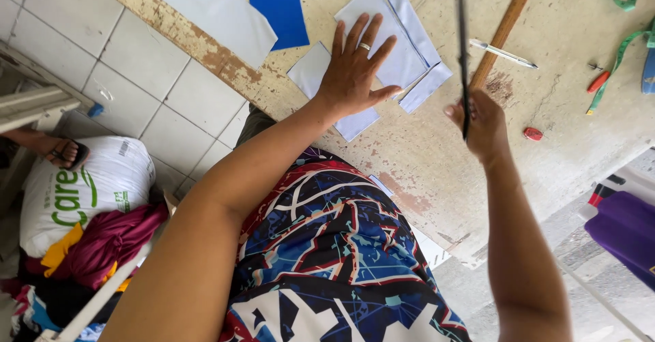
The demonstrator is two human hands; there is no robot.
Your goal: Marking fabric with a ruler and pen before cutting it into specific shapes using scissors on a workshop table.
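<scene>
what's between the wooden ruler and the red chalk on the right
In the head view, a white pen lies on the table just right of the wooden ruler. From the pen to the red chalk the tabletop is bare.

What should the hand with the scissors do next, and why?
Probably lower the dark, blurred scissors in the right hand toward the pale blue fabric pieces. The left hand already lies flat on them, pinning them to the worn wooden table, while the scissors are raised above it.
</scene>
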